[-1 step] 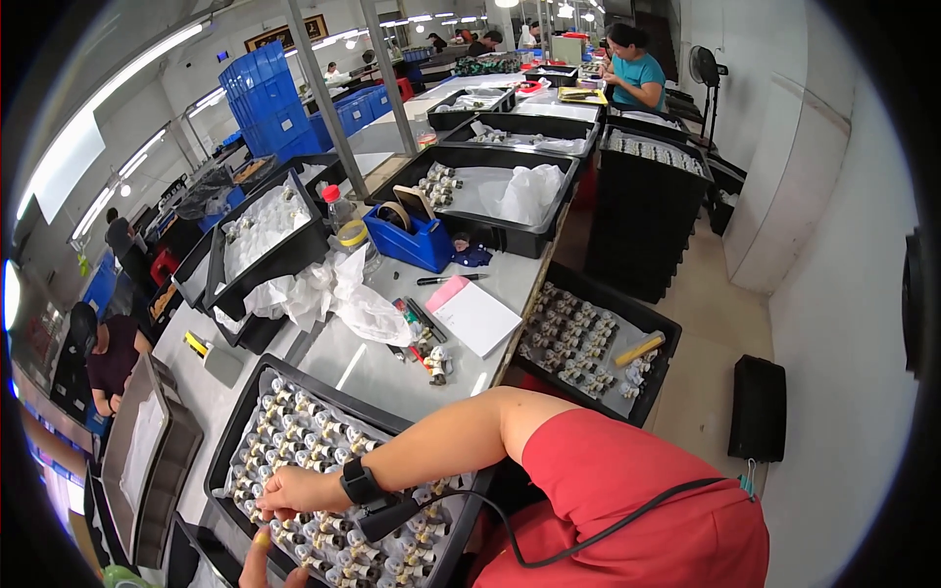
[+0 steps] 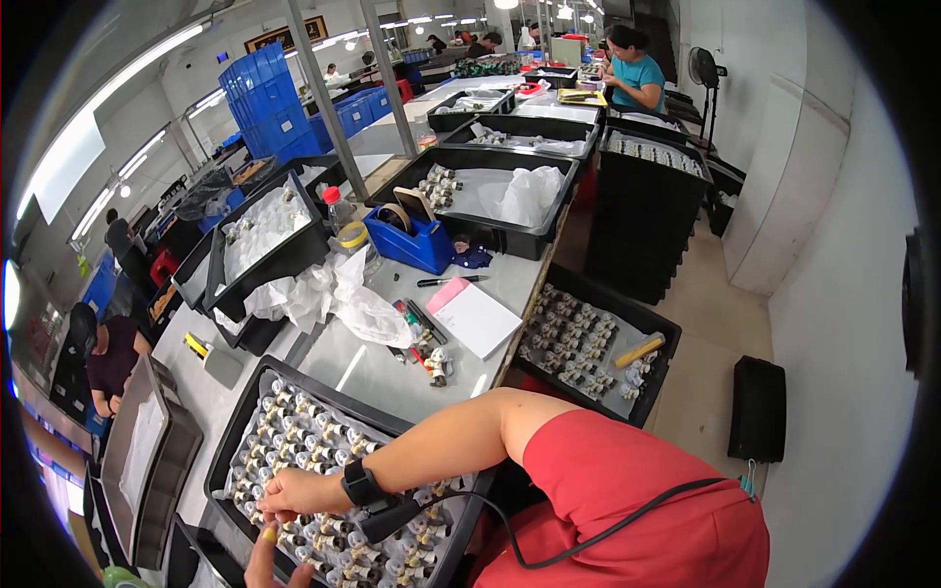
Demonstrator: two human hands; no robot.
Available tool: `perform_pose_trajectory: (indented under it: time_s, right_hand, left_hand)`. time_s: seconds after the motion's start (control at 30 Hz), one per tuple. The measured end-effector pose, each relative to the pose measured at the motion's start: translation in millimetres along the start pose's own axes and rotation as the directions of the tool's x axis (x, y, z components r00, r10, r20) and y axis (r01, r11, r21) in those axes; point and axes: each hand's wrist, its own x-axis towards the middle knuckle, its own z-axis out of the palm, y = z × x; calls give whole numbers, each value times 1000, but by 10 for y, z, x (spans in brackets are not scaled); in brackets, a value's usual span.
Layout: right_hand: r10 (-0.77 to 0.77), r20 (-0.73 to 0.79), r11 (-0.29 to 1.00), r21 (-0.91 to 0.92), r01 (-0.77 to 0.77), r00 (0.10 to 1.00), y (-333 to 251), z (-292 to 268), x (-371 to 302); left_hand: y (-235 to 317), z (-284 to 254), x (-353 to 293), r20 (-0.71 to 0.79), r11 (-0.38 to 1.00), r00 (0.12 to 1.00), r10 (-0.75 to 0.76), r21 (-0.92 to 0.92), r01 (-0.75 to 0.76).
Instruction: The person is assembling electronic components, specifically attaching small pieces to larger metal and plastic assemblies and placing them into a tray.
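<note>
Over the left part of a black tray [image 2: 228,431] filled with rows of small white-and-gold figurines [image 2: 294,428], my right hand [image 2: 297,493] reaches in with its fingertips pinched together. Whatever it pinches is hidden by the fingers. My left hand [image 2: 263,563] comes in from the lower edge, only partly visible. Its index finger points up close to the right fingertips, apart from the thumb, and no object shows in it. A black band with a small device [image 2: 363,483] sits on my right wrist, a cable running from it.
Beyond the tray lie a loose figurine [image 2: 438,367], pens [image 2: 423,321], a white notepad [image 2: 478,320] and crumpled white plastic [image 2: 338,294]. A blue tape dispenser [image 2: 412,240] stands farther back. Another figurine tray [image 2: 637,407] is at right. A person [image 2: 637,73] sits at the far end.
My left hand has shifted slightly up and to the right, its index finger nearer the right fingertips. My right hand stays almost in place.
</note>
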Motion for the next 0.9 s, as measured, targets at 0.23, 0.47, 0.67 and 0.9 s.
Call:
perform_pose_trajectory:
  time_s: [0.23, 0.47, 0.67, 0.9]
  right_hand:
    - [-22, -74, 992, -125, 13, 997, -33, -3, -21]
    - [-16, -48, 987, -162, 8, 999, -36, 8, -45]
    - [-4, -94, 992, -127, -8, 996, -15, 13, -34]
    - [-81, -5, 962, -262, 77, 997, 26, 0, -13]
  left_hand:
    - [-309, 231, 86, 21, 861, 992, -127, -494, 121]
    - [-301, 183, 93, 63, 705, 966, -251, -672, 227]
    - [-392, 249, 113, 41, 663, 975, -220, -726, 180]
    - [-498, 314, 130, 32, 674, 968, -249, -712, 197]
